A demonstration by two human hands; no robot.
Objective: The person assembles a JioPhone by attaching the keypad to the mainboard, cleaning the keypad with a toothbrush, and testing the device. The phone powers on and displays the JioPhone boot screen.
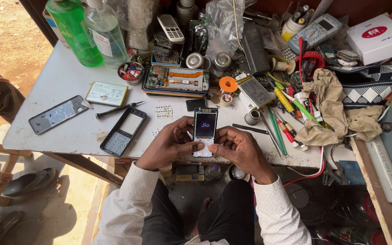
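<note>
Cluttered bench (64, 77): phone (204, 129) btwn both hands.

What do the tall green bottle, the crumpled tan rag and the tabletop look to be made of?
Tall green bottle: clear tinted plastic, probably, glossy and see-through. Crumpled tan rag: soft woven cloth, matt, with folds and stains. Grey tabletop: likely painted metal or laminate; smooth, scuffed, thin-edged.

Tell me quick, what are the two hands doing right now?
Left hand: closed on the left side of the small phone, whose screen is lit.
Right hand: closed on the phone's right side, thumb on its lower part.
</note>
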